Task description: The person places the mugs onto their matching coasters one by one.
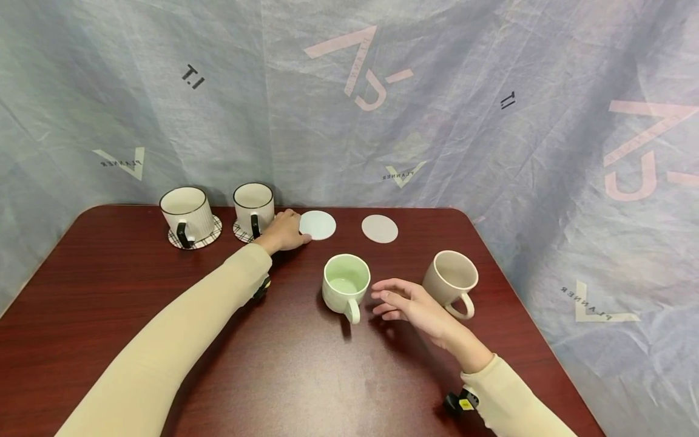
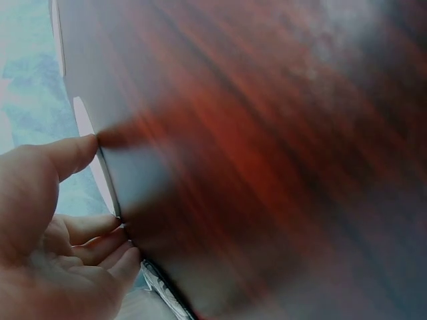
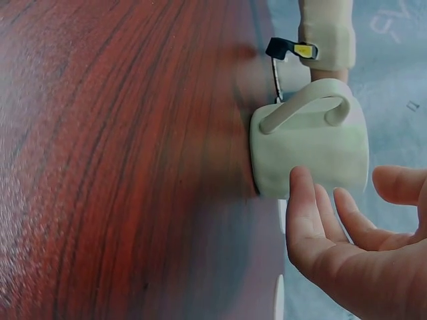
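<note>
At the back of the table, my left hand [image 1: 285,230] holds the near-left edge of a round pale blue coaster [image 1: 319,225]. In the left wrist view, the thumb and curled fingertips sit at the coaster's rim [image 2: 100,170], close to the tabletop. My right hand [image 1: 409,303] is held up beside the light green mug [image 1: 345,285], its fingers loosely bent and holding nothing. That mug stands upright with its handle toward me. Behind the right hand stands a beige mug [image 1: 450,276], partly covered by the hand in the head view.
Two white mugs with black rims and handles, one at the left [image 1: 185,212] and one near the left hand [image 1: 253,206], stand on checked coasters. A pale pinkish-grey coaster [image 1: 380,229] lies at the back right. A printed curtain [image 1: 349,139] hangs behind the dark red table [image 1: 295,376].
</note>
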Demonstrator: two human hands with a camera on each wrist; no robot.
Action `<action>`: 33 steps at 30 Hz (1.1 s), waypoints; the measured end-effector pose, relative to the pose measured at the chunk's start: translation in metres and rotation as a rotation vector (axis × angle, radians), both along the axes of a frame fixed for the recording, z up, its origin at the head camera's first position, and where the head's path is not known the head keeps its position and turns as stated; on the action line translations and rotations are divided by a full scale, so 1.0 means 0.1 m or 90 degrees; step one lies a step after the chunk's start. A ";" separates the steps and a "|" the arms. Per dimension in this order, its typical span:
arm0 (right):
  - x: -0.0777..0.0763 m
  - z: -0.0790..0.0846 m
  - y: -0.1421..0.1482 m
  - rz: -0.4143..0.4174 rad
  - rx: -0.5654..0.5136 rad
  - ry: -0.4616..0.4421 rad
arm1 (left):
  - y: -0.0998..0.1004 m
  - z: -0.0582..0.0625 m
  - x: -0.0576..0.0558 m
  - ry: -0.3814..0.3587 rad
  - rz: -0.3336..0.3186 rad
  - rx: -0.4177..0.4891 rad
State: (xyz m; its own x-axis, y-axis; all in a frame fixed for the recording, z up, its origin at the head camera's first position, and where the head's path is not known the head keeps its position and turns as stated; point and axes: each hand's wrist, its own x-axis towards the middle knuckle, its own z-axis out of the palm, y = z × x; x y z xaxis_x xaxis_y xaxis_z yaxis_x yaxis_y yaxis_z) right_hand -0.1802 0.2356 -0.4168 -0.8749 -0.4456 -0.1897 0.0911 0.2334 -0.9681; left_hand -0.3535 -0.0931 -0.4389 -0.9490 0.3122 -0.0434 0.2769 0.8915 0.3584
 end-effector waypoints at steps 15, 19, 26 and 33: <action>0.03 -0.01 -0.04 0.009 0.002 -0.005 | 0.02 0.00 -0.02 -0.006 0.009 -0.005; 0.03 -0.03 -0.06 0.010 0.003 -0.005 | 0.02 0.00 -0.02 -0.004 0.009 -0.004; 0.04 -0.06 -0.09 0.014 0.007 -0.002 | 0.03 0.01 -0.03 -0.013 0.010 -0.006; 0.06 -0.08 -0.11 0.027 0.008 -0.002 | 0.03 0.02 -0.01 -0.013 0.015 -0.006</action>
